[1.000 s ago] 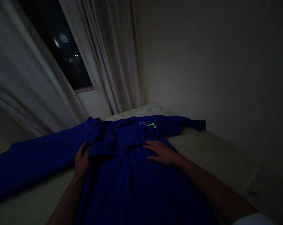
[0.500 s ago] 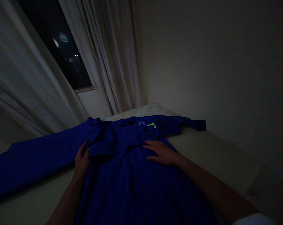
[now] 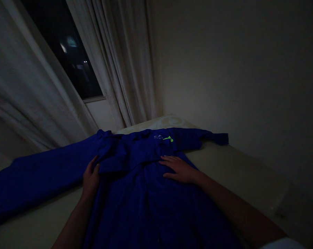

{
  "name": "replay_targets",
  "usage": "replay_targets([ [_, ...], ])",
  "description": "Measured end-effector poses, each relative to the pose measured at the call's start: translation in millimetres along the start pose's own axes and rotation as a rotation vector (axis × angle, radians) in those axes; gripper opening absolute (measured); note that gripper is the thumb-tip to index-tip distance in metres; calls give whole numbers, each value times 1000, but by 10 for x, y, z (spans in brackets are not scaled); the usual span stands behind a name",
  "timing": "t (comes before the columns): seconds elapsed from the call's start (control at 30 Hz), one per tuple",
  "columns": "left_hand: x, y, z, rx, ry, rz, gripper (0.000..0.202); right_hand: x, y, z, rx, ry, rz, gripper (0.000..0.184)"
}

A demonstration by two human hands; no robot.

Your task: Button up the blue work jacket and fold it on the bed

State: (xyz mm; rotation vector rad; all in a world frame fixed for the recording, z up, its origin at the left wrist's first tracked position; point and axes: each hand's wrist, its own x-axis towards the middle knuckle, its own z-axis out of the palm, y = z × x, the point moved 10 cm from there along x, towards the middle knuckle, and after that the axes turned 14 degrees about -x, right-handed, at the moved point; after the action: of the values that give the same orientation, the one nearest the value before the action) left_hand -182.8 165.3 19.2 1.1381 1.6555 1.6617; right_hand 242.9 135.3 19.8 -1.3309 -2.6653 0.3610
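A dark blue long-sleeved top lies spread and wrinkled, with small pale print and a bright green mark near its upper middle. One sleeve reaches out to the right. My left hand is at a folded edge of the cloth on the left side, thumb and fingers closed on it. Flat on the fabric just below the green mark rests my right hand, its fingers spread. More blue cloth extends to the left and down toward me; in the dim light I cannot tell whether it is all one garment.
Under the cloth is a pale bed-like surface with a swirl pattern at its far corner. Long light curtains hang behind, beside a dark window. A plain wall borders the right side.
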Motion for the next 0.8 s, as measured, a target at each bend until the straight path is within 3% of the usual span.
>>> replay_targets([
  [0.57, -28, 86, 24, -27, -6, 34, 58, -12, -20, -39, -3, -9, 14, 72],
  [0.8, -25, 20, 54, 7, -23, 55, 56, -7, -29, -49, 3, 20, -2, 69],
])
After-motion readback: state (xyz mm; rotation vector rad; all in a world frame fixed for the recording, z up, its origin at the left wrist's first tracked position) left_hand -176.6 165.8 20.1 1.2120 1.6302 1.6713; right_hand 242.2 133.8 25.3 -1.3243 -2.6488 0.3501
